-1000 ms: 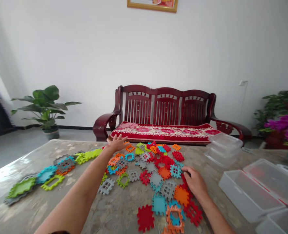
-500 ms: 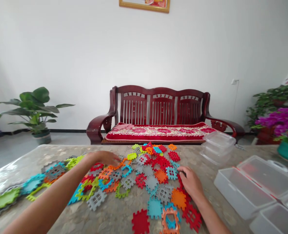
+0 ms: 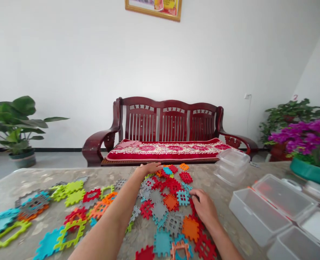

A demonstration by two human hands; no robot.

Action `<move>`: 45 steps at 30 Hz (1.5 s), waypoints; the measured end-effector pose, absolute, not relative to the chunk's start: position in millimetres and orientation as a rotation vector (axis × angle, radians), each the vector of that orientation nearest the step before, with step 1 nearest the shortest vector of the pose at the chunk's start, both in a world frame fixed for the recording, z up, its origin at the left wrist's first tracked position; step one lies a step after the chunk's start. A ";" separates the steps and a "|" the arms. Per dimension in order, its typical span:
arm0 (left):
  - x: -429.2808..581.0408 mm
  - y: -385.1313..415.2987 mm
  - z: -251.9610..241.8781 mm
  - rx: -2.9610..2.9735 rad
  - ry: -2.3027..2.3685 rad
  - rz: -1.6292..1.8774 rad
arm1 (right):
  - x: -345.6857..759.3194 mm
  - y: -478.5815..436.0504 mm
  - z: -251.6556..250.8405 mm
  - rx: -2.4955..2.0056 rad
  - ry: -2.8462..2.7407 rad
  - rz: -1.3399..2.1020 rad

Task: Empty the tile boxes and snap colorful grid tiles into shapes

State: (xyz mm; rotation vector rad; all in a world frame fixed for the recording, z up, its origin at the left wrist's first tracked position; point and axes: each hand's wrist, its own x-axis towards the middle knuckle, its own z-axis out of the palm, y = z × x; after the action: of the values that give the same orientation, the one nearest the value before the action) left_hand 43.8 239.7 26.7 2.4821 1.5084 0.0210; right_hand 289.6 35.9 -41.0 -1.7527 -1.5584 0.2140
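Observation:
Several flat, notched plastic tiles in red, orange, teal, grey and lime lie spread over a marbled table (image 3: 230, 196). My left hand (image 3: 150, 168) reaches to the far edge of the pile, fingers stretched flat over the tiles there. My right hand (image 3: 204, 207) rests on the right side of the pile, fingers curled down onto red tiles (image 3: 173, 185) beside a teal grid tile (image 3: 183, 197). An orange tile (image 3: 190, 228) and a teal tile (image 3: 162, 242) lie near my right wrist.
Clear plastic boxes (image 3: 260, 213) stand open on the table's right, with stacked clear tubs (image 3: 232, 167) behind them. A purple flower pot (image 3: 310, 148) is at far right. More tiles (image 3: 73, 189) are scattered left. A red wooden bench (image 3: 168, 135) and a potted plant (image 3: 16, 126) stand beyond.
My left hand swept left across the tiles, dragging some that way, then reached back out to the pile's far edge. The right hand stayed put. The camera turned slightly right.

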 end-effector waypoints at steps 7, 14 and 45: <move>35.4 191.7 26.4 2.486 1.377 -0.056 | 290.7 36.9 -37.5 -1.688 -1.435 0.299; 35.4 172.7 54.7 2.551 1.129 -0.136 | 292.0 34.8 -33.6 -1.651 -1.121 0.370; 57.5 84.8 59.6 2.516 1.470 0.052 | 303.2 39.9 -45.2 -1.434 -0.849 0.451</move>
State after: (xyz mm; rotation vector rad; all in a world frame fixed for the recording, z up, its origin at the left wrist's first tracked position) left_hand 57.5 84.8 59.6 2.5158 1.4698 0.0522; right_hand 303.2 39.9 -45.2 -1.4342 -0.8492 0.4506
